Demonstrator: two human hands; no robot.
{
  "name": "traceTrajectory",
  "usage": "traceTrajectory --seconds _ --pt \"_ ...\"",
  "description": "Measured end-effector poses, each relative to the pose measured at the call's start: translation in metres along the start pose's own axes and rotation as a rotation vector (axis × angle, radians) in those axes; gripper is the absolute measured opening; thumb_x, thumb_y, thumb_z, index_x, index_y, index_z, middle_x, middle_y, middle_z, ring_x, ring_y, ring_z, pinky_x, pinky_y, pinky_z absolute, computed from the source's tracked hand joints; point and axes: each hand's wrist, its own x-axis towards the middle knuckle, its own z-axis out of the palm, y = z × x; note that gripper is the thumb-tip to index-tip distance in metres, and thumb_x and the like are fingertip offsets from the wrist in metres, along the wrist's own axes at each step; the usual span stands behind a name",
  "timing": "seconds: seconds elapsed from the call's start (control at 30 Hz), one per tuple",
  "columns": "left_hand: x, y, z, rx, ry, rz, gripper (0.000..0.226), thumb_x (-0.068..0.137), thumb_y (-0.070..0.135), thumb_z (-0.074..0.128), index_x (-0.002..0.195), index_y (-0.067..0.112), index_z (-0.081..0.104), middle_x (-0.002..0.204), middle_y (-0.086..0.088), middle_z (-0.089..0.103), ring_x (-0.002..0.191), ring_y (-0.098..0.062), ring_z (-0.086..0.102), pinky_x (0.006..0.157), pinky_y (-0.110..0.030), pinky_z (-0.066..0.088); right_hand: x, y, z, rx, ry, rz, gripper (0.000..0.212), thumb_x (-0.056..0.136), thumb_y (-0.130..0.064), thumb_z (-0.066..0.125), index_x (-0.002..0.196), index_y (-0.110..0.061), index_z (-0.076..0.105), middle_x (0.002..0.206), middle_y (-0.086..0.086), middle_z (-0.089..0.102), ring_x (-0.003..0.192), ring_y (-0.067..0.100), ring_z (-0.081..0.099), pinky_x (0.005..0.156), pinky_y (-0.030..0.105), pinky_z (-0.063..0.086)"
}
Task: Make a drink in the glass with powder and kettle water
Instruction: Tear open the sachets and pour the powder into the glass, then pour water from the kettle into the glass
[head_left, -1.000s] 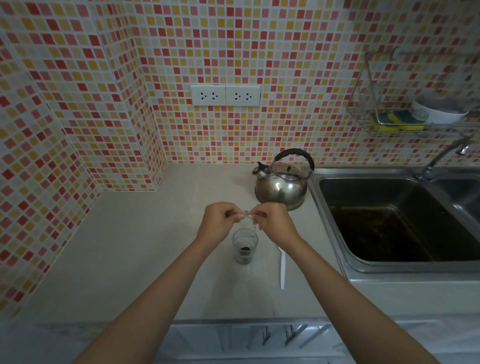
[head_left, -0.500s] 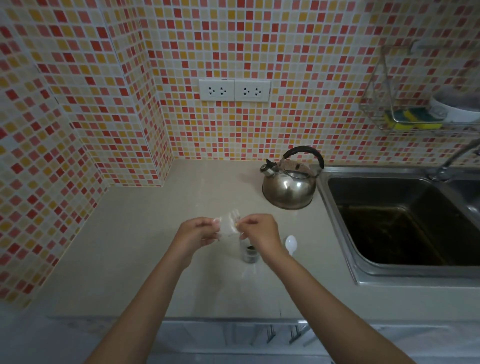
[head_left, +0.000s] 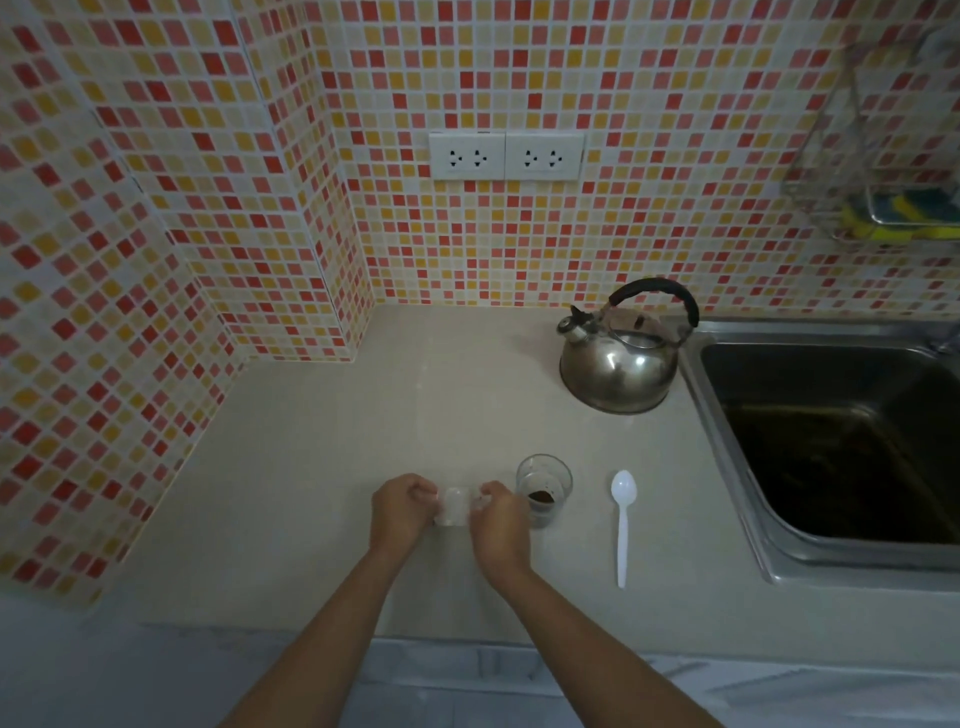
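A small clear glass (head_left: 544, 493) stands on the beige counter with dark brown powder at its bottom. Just left of it, my left hand (head_left: 401, 509) and my right hand (head_left: 500, 525) pinch the two ends of a small clear plastic packet (head_left: 455, 512), held low over the counter. My right hand partly covers the glass's left side. A steel kettle (head_left: 621, 364) with a black handle sits behind, near the sink. A white plastic spoon (head_left: 622, 525) lies right of the glass.
A steel sink (head_left: 831, 441) takes up the right side. Wall sockets (head_left: 506, 156) are on the tiled back wall, and a wire rack (head_left: 883, 208) with sponges hangs at the upper right. Tiled wall closes the left. The counter's front edge (head_left: 415, 636) runs under my forearms.
My hands have moved with the packet from above the glass down and to its left. The glass and the spoon now show in full.
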Motion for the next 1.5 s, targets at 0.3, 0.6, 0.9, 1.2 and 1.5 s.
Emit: traceTrajectory --seconds 0.3,0.6,0.9,1.2,1.5 --pt "-0.01 -0.019 0.004 0.355 -0.036 0.399 0.026 0.08 0.004 0.066 0.106 0.008 0.069 0.104 -0.008 0.068 0.1 -0.024 0.061 0.087 -0.032 0.048 -0.005 0.015 0.011 -0.549 -0.021 -0.343 0.022 0.089 -0.005 0.047 0.106 -0.009 0.06 0.108 0.012 0.059 0.095 0.027 0.058 0.073 0.034 0.047" --pt "-0.009 -0.035 -0.004 0.58 -0.141 0.691 0.022 0.073 0.01 0.08 0.095 0.009 0.078 0.098 -0.004 0.076 0.087 -0.021 0.069 0.078 -0.018 0.053 -0.011 0.02 0.01 -0.887 0.038 -0.525 0.025 0.038 -0.02 0.086 0.054 -0.017 0.068 0.06 -0.005 0.064 0.06 0.011 0.062 0.05 0.019 0.045" --pt "0.008 -0.039 -0.01 0.486 -0.014 0.818 0.036 0.077 0.024 0.048 0.092 0.008 0.077 0.092 -0.007 0.074 0.09 -0.019 0.061 0.081 -0.02 0.044 -0.035 0.012 -0.013 -0.614 0.13 -0.655 0.019 0.055 -0.025 0.079 0.071 -0.025 0.069 0.075 -0.009 0.068 0.068 0.01 0.064 0.053 0.018 0.049" --pt "0.082 0.119 0.01 0.269 0.071 0.697 0.02 0.086 0.018 0.069 0.103 0.01 0.074 0.102 -0.01 0.071 0.102 -0.028 0.06 0.092 -0.029 0.042 0.065 -0.045 -0.206 -0.337 0.474 -0.437 0.029 0.08 -0.034 0.069 0.106 -0.02 0.069 0.099 0.001 0.07 0.09 0.018 0.064 0.076 0.034 0.054" --pt "0.134 0.234 0.096 0.348 -0.186 0.586 0.039 0.092 0.02 0.06 0.13 0.009 0.059 0.135 -0.013 0.056 0.123 -0.03 0.053 0.107 -0.041 0.041 0.253 -0.038 -0.275 -0.78 0.271 -0.329 0.062 0.077 -0.044 0.069 0.129 -0.018 0.048 0.125 0.011 0.055 0.114 0.029 0.05 0.095 0.044 0.047"
